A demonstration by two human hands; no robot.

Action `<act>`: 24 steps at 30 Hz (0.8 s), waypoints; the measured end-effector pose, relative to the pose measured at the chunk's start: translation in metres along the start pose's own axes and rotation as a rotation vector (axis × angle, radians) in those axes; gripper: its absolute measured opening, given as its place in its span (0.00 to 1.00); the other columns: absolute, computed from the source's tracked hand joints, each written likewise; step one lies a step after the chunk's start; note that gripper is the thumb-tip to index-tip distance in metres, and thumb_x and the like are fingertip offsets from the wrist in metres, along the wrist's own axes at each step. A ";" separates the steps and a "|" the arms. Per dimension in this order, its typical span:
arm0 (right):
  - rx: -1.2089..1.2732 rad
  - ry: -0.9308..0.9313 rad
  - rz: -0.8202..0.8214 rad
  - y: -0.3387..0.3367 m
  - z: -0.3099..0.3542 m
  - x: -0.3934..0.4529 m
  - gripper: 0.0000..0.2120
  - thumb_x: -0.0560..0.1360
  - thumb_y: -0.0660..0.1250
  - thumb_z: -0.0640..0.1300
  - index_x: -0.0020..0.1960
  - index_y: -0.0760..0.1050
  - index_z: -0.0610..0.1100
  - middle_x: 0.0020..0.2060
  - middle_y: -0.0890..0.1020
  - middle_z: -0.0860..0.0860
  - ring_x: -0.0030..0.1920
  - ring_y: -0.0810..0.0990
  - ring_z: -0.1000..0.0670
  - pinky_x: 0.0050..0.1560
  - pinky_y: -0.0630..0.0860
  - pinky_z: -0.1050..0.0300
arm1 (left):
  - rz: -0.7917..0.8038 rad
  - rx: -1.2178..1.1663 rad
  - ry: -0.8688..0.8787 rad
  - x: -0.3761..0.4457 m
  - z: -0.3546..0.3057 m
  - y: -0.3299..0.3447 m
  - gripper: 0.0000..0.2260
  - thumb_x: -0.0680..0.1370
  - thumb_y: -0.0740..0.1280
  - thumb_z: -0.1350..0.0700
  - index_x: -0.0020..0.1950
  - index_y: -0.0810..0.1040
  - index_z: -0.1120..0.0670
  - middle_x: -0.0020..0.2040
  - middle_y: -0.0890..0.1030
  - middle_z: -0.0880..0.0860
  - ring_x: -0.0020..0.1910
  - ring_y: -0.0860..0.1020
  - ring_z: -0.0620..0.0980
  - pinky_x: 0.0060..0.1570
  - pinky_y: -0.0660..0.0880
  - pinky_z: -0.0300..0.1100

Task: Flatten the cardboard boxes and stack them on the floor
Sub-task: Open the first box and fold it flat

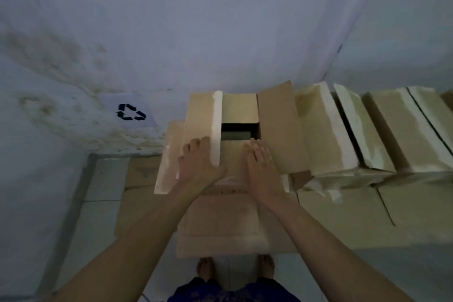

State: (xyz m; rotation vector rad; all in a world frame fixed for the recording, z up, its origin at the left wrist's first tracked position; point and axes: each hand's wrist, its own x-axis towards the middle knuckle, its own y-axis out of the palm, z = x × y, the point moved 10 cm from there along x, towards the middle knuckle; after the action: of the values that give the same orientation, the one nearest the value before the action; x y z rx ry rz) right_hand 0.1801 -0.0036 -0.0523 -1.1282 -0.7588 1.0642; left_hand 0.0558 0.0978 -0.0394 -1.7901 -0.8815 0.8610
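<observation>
A brown cardboard box point(235, 110) stands in front of me with its top flaps spread and a dark opening in the middle. My left hand point(198, 167) rests flat on the left flap, beside a strip of pale tape. My right hand point(262, 167) lies flat on the near flap, fingers together, just short of the opening. Neither hand grips anything. Below the box lies flat cardboard point(220, 225) on the floor. Taped boxes point(343, 130) stand in a row to the right.
A stained pale wall point(147, 32) rises right behind the boxes, with a paper sheet bearing a recycling mark point(131, 112). Flat cardboard point(139, 171) lies on the tiled floor at the left. My bare feet point(235, 270) stand at the box's near edge.
</observation>
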 end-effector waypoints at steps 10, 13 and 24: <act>0.090 -0.107 0.299 0.020 0.063 0.061 0.39 0.78 0.61 0.38 0.82 0.43 0.43 0.81 0.48 0.46 0.81 0.42 0.48 0.79 0.40 0.45 | -0.211 0.012 -0.029 -0.020 0.086 -0.085 0.23 0.77 0.62 0.65 0.72 0.67 0.56 0.60 0.75 0.60 0.53 0.76 0.56 0.47 0.76 0.47; 0.067 -0.049 0.348 0.016 0.069 0.073 0.33 0.80 0.59 0.47 0.81 0.51 0.44 0.77 0.62 0.45 0.79 0.56 0.45 0.78 0.39 0.39 | -0.113 0.272 -0.089 -0.006 0.123 -0.052 0.19 0.77 0.63 0.61 0.68 0.71 0.52 0.79 0.50 0.64 0.78 0.48 0.64 0.74 0.53 0.58; 0.302 -0.018 0.507 -0.017 0.104 0.050 0.17 0.76 0.67 0.55 0.34 0.76 0.46 0.30 0.76 0.53 0.31 0.74 0.51 0.36 0.72 0.58 | 0.170 -0.157 -0.119 0.030 0.123 -0.003 0.26 0.81 0.60 0.39 0.71 0.66 0.55 0.66 0.74 0.57 0.60 0.76 0.58 0.55 0.73 0.51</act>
State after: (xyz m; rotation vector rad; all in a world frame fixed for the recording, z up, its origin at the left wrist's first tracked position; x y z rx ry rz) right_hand 0.1079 0.0770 -0.0075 -1.0717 -0.3085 1.5562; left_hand -0.0339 0.1767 -0.0817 -1.9886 -0.9034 1.0397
